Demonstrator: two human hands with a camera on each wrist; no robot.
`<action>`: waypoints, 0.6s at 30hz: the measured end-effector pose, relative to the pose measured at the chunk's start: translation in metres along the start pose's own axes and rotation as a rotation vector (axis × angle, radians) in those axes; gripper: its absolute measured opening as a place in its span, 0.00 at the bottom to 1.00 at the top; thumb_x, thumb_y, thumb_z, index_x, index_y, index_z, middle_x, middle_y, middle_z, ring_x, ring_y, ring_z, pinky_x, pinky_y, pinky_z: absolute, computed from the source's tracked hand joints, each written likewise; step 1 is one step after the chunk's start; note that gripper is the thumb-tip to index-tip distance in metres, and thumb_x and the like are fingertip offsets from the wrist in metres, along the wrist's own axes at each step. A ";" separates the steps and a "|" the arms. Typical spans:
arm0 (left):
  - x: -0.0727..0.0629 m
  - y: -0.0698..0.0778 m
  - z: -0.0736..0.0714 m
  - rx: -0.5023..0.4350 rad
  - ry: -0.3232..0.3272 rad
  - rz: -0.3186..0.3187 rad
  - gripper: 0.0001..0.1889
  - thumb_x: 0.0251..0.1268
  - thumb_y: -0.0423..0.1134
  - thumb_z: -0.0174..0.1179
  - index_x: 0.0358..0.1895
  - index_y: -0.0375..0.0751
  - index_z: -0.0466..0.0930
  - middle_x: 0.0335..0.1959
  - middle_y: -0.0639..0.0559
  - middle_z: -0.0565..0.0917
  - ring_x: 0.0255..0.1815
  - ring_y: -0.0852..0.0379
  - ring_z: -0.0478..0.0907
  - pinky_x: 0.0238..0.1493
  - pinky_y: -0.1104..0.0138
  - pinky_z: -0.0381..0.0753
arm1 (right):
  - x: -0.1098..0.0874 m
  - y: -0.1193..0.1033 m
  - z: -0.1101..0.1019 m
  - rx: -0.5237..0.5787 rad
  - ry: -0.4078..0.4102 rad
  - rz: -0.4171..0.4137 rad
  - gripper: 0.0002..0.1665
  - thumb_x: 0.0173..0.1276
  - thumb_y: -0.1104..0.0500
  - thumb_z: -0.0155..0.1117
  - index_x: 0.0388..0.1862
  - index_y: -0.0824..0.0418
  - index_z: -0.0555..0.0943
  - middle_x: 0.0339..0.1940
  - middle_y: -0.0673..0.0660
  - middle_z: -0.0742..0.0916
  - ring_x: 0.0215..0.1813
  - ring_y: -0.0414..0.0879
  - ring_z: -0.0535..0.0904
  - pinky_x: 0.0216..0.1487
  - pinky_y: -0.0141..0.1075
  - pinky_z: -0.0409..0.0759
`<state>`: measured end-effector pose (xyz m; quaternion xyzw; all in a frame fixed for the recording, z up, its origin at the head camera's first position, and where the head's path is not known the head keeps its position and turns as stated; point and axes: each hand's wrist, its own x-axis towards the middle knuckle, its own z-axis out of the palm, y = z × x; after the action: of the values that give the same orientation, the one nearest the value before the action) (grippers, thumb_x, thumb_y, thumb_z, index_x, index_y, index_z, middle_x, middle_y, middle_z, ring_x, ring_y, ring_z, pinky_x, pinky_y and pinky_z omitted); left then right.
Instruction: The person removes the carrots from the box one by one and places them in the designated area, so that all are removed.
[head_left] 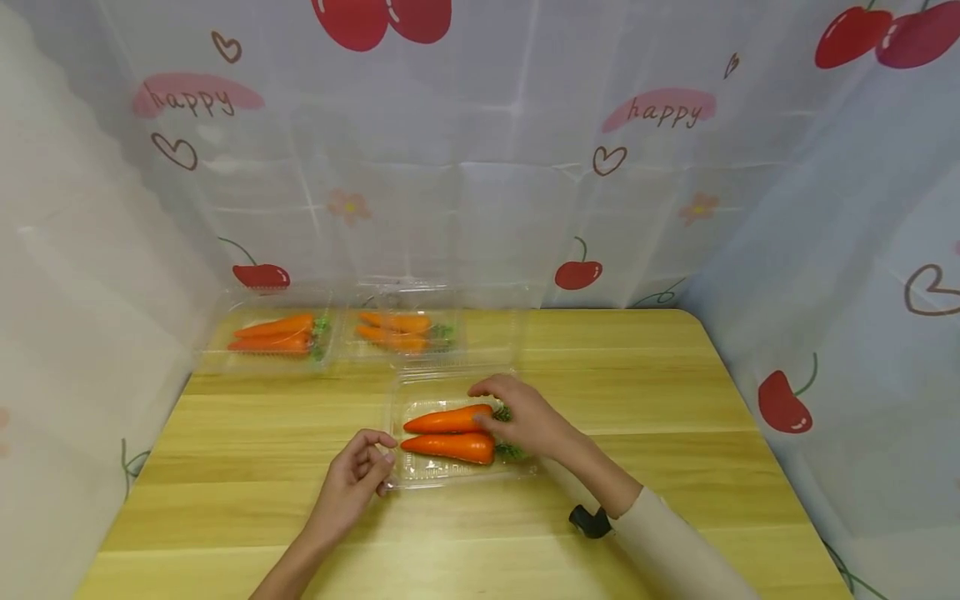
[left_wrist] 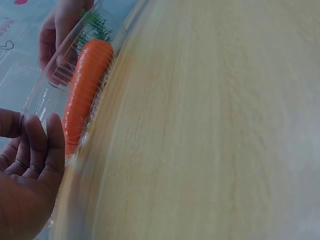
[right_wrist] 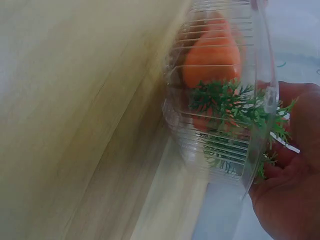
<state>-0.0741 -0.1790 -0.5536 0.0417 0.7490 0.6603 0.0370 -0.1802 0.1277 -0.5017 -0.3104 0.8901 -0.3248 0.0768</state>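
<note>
Two orange carrots with green tops, a far carrot [head_left: 442, 419] and a near carrot [head_left: 453, 447], lie side by side in a clear plastic container [head_left: 420, 477]. Their thick ends point right. My left hand [head_left: 358, 468] pinches the container's left rim near the front corner; the left wrist view shows its fingertips [left_wrist: 35, 125] at that edge. Over the thick end of the far carrot is my right hand [head_left: 528, 417], its thumb on the carrot and its index finger spread away beyond it. From the right wrist view, the green leaves [right_wrist: 225, 102] hide part of its fingers.
Behind stand two more clear containers, the left one [head_left: 217, 354] and the middle one [head_left: 491, 350], each with orange carrots inside. A wooden table [head_left: 637, 392] lies beneath everything. Printed curtains [head_left: 510, 217] enclose the back and sides.
</note>
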 end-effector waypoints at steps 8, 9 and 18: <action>0.000 0.002 0.000 0.002 0.001 -0.005 0.11 0.82 0.34 0.61 0.59 0.34 0.77 0.28 0.52 0.77 0.24 0.50 0.80 0.29 0.63 0.87 | 0.008 -0.002 0.000 -0.113 -0.102 -0.010 0.25 0.80 0.52 0.68 0.70 0.59 0.81 0.65 0.57 0.87 0.54 0.47 0.83 0.60 0.46 0.86; 0.000 0.002 0.000 0.002 0.001 -0.005 0.11 0.82 0.34 0.61 0.59 0.34 0.77 0.28 0.52 0.77 0.24 0.50 0.80 0.29 0.63 0.87 | 0.009 -0.002 0.000 -0.119 -0.108 -0.007 0.25 0.80 0.52 0.69 0.70 0.59 0.81 0.64 0.57 0.87 0.53 0.47 0.82 0.60 0.46 0.86; 0.000 0.002 0.001 0.000 0.001 0.001 0.11 0.82 0.33 0.60 0.59 0.34 0.77 0.28 0.52 0.77 0.24 0.50 0.79 0.29 0.63 0.87 | 0.017 -0.004 0.000 -0.205 -0.184 0.018 0.24 0.79 0.51 0.70 0.68 0.57 0.83 0.64 0.55 0.89 0.59 0.49 0.86 0.64 0.48 0.86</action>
<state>-0.0744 -0.1781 -0.5519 0.0417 0.7488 0.6605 0.0364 -0.1918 0.1151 -0.4979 -0.3370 0.9105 -0.2018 0.1291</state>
